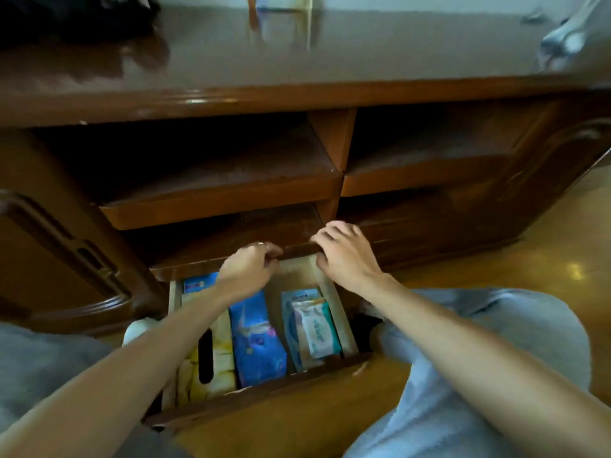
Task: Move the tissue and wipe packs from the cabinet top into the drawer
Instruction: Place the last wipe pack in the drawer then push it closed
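Observation:
The wooden drawer (264, 396) stands pulled out toward me at the foot of the cabinet. Inside it lie a yellow tissue pack (216, 358), a blue tissue pack (258, 345), and a white and teal wipe pack (319, 330) resting on a pale blue pack (292, 302). Another blue pack (198, 282) shows at the drawer's far left corner. My left hand (248, 269) curls around the cabinet rail (294, 251) just above the drawer. My right hand (347, 256) holds the same rail, fingers on top, thumb below. The glossy cabinet top (330, 54) shows no packs in its near part.
Two open shelves (224, 180) sit above the drawer. A dark object (66, 18) lies on the cabinet top's far left, a pale blurred thing (562, 38) at its far right. My knees in grey trousers (479, 342) flank the drawer on the wooden floor (545, 252).

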The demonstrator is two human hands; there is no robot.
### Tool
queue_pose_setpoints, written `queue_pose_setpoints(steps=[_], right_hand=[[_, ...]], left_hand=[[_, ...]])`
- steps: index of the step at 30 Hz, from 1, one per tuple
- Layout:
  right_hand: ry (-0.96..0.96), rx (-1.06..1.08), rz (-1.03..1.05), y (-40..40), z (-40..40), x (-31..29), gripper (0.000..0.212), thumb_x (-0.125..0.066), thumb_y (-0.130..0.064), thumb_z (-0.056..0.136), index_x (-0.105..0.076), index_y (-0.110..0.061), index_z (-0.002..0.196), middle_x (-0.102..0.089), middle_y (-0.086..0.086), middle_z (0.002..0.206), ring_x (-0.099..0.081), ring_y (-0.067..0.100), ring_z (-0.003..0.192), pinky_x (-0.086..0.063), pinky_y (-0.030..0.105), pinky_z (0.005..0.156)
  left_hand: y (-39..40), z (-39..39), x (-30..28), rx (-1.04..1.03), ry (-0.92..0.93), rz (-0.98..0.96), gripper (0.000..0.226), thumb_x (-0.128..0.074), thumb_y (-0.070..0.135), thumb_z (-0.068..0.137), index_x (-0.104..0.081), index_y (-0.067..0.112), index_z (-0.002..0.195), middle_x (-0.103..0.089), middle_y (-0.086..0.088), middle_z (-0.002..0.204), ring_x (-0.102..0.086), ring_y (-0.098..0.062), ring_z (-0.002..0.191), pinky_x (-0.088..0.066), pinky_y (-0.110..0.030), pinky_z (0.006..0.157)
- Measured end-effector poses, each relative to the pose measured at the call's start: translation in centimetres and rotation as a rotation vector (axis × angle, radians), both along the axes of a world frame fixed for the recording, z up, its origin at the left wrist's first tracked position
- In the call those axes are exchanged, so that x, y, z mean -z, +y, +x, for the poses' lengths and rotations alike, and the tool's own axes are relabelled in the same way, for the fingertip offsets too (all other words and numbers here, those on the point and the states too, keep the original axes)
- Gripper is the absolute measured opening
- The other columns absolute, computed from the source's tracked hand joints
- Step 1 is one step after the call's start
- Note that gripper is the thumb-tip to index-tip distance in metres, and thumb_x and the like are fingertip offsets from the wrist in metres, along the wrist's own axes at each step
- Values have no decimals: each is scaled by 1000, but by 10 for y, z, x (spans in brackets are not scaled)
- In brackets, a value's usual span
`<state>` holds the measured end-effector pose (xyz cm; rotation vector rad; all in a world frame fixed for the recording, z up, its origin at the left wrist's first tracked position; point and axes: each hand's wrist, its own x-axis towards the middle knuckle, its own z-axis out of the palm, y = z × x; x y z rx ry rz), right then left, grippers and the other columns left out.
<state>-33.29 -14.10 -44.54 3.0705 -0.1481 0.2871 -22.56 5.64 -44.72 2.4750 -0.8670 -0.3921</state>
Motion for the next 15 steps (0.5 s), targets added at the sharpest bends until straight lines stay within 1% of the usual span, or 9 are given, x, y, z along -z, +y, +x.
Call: queue_pose_setpoints(steps=[1,2,4,6,8,10,12,13,15], right_hand=[[-150,-5,25,-1,2,-25,32,-62,-25,91,-67,-23,123,-68,-3,125,-50,21,128,-44,41,103],[-293,-16,48,-1,5,-50,29,-61,-22,91,-69,-22,119,-70,-4,118,-54,19,120,-48,39,96],[-522,-40,68,-2,16,-99,27,-59,-18,90,-68,-21,115,-68,-4,114,-56,18,110,-48,33,88],[-654,-52,50,-5,34,-144,29,-57,-20,90,-65,-19,118,-65,-1,117,-56,20,109,-47,33,88],[-648,-32,44,-8,56,-180,34,-55,-26,94,-60,-19,127,-63,1,128,-55,22,118,-46,36,96],[-505,10,78,-11,80,-205,41,-52,-36,100,-55,-20,138,-57,2,143,-50,24,132,-40,39,107],[-338,53,124,-17,102,-218,47,-44,-46,104,-52,-21,144,-53,2,149,-47,25,138,-34,43,114],[-301,62,130,-19,111,-221,48,-40,-50,105,-55,-22,140,-57,2,145,-50,26,135,-35,43,113],[-358,64,45,-22,125,-224,48,-36,-54,104,-68,-22,121,-69,0,125,-60,24,119,-40,42,105]], left_hand=[[10,2,-26,13,-149,-12,30,-56,29,97,-66,35,124,-68,7,125,-68,-19,106,-51,-30,82],[20,4,-51,23,-309,-45,29,-56,26,97,-67,33,122,-67,8,124,-69,-18,103,-50,-29,78],[33,8,-101,53,-587,-161,27,-58,19,96,-71,26,119,-69,6,121,-69,-18,104,-53,-29,79],[41,16,-148,68,-767,-266,26,-59,16,95,-72,23,117,-71,4,117,-66,-18,109,-56,-32,80],[41,31,-186,38,-864,-322,26,-56,16,95,-72,22,115,-71,4,115,-63,-18,111,-59,-35,75],[36,53,-215,-4,-894,-317,25,-55,17,95,-72,21,113,-69,3,115,-60,-20,112,-59,-39,70],[29,78,-232,-33,-847,-242,28,-54,19,95,-69,23,118,-64,3,123,-55,-20,119,-57,-38,72],[25,92,-237,-42,-811,-194,29,-54,21,95,-67,23,121,-62,2,127,-52,-21,123,-56,-38,76],[15,118,-244,-61,-745,-129,32,-53,23,95,-65,25,125,-58,2,132,-49,-21,127,-54,-39,81]])
